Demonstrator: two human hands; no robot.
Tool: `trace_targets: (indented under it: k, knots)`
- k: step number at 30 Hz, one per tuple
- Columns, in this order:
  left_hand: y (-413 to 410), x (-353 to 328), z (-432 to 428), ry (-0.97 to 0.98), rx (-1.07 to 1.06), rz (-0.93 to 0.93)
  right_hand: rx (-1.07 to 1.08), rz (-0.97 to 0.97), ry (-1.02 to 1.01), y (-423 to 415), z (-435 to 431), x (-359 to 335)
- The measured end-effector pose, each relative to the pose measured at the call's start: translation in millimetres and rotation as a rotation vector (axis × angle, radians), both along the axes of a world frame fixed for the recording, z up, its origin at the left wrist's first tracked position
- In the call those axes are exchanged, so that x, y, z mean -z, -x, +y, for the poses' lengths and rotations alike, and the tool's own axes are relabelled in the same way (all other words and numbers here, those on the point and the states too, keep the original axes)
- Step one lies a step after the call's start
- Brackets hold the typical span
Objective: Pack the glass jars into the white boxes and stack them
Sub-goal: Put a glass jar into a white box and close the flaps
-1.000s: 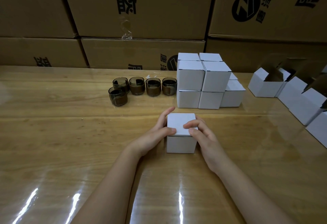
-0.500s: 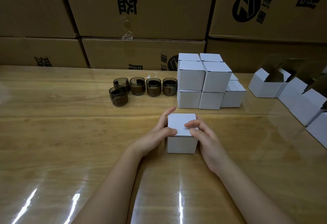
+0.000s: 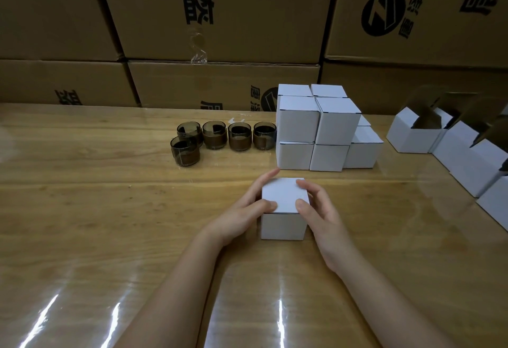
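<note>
Between my hands: one closed white cardboard box [image 3: 284,196], left hand [image 3: 242,217] and right hand [image 3: 321,218] grasping its sides, presumably for stacking. Beyond my fingertips [image 3: 273,173]: stacked white boxes [image 3: 298,124], five smoky glass jars [image 3: 239,137] unpacked.

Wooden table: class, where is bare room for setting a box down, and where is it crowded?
Bare: everything left of the glass jars and left hand; the gap between right hand and open white boxes. Crowded: jars beside stacked white boxes.

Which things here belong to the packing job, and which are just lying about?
In the job: the closed white box, gripped by left hand and right hand; five glass jars; stacked boxes; open boxes.
Just about: brown cartons; clear tape.
</note>
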State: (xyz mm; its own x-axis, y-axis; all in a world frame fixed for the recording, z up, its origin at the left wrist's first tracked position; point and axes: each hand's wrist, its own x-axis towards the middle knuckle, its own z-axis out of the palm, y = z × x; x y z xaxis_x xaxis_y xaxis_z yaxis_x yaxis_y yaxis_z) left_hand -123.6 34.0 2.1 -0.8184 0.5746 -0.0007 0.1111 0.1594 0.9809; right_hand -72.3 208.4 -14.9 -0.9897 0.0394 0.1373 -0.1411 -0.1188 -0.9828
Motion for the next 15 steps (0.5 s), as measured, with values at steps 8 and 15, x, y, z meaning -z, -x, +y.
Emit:
trace_targets:
  k: [8, 15]
  knots:
    - [-2.6, 7.1, 5.3, 0.032, 0.018, 0.054, 0.208, 0.074, 0.048, 3.7, 3.6, 7.4]
    - [0.4, 19.7, 8.4, 0.155, -0.039, 0.181, 0.16, 0.036, 0.026, 6.3, 8.7, 7.0]
